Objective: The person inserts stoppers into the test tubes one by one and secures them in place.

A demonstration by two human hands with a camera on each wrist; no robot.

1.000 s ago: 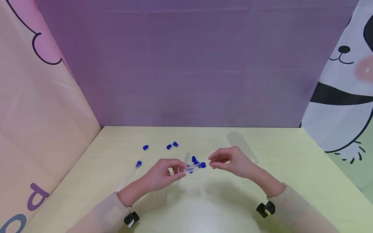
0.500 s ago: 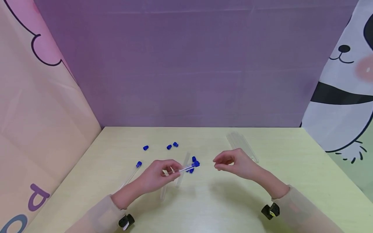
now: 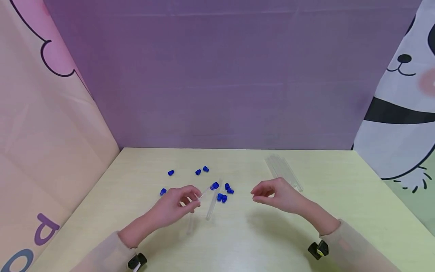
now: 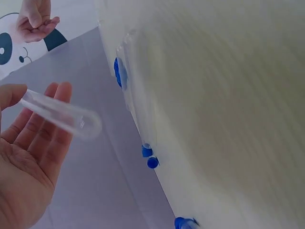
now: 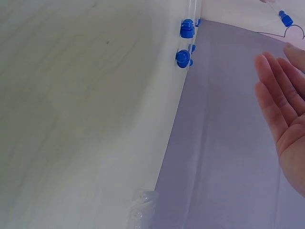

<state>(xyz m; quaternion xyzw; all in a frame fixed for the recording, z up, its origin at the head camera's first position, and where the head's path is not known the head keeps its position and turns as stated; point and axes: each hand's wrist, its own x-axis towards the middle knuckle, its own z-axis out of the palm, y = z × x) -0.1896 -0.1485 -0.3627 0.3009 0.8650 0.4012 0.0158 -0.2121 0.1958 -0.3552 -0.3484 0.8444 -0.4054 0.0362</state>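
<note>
My left hand (image 3: 175, 206) pinches a clear test tube (image 4: 62, 114) between thumb and fingers, above the table. A blue cap (image 3: 215, 186) sits on the tube's far end, which points right and away. In the left wrist view the tube's rounded bottom end sticks out past the fingers. My right hand (image 3: 278, 194) hovers over the table to the right, fingers loosely bent, holding nothing; the right wrist view shows its bare palm. Beyond the held tube lies a cluster of loose blue caps (image 3: 222, 198). A clear tube (image 3: 211, 207) lies beside that cluster.
Several clear tubes (image 3: 283, 172) lie together at the back right. Loose caps (image 3: 198, 172) are spread at the back left. Another blue cap (image 3: 163, 192) lies beyond the left wrist. A faint second tube (image 3: 190, 224) lies below the left hand. A purple backdrop (image 3: 238, 83) stands behind the table.
My left hand has moved left with the capped test tube, away from the cap cluster, and the tube now tilts more upward in view. My right hand has drawn slightly to the right.
</note>
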